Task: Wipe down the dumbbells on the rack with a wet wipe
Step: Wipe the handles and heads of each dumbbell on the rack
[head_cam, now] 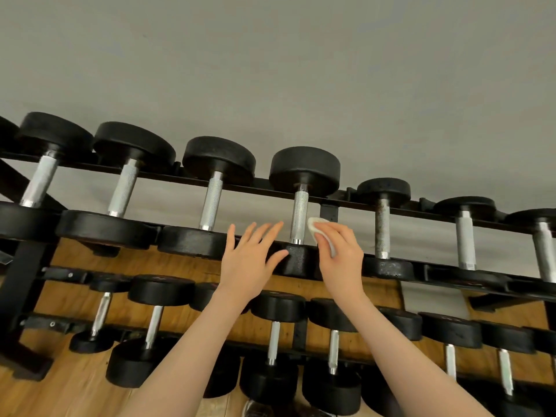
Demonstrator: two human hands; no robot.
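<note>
A black rack (pixel 445 209) carries several black dumbbells with knurled metal handles in tiers. In the top row, one dumbbell (pixel 301 215) stands at the centre of the view. My right hand (pixel 340 251) holds a folded white wet wipe (pixel 319 227) just to the right of this dumbbell's handle, near its lower end. My left hand (pixel 249 260) is spread with straight fingers over the near head of the same dumbbell, left of the handle. Whether the wipe touches the metal I cannot tell.
Neighbouring top-row dumbbells stand left (pixel 212 203) and right (pixel 382 227), the right one with a rusty handle. Lower tiers hold smaller dumbbells (pixel 273 329). A grey wall (pixel 270 70) rises behind the rack, and wooden floor (pixel 75 389) shows below.
</note>
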